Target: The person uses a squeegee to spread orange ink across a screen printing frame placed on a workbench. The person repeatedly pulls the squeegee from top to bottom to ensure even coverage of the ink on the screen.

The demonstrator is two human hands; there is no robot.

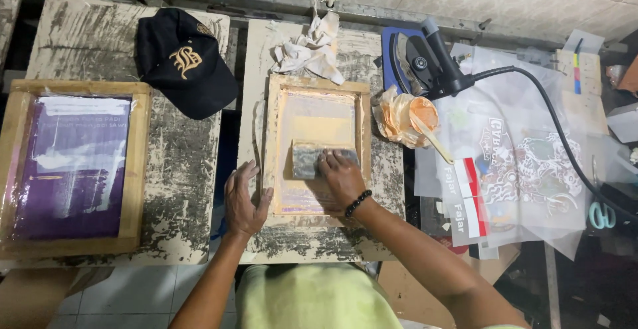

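A small wooden printing screen frame (317, 86) lies on a paint-stained board (256, 123) in front of me. My right hand (340, 177), with a black bead bracelet at the wrist, grips a grey squeegee block (307, 158) pressed on the pale mesh inside the frame. My left hand (243, 199) lies flat, fingers spread, against the frame's left side and the board, holding nothing.
A larger wooden screen frame with purple mesh (73, 166) sits on the left board, a black cap (183, 60) behind it. Crumpled rags (311, 46), an orange ink pot with a stick (409, 117), a heat gun with cable (432, 60), printed transparent films (525, 163) and scissors (602, 216) lie at the right.
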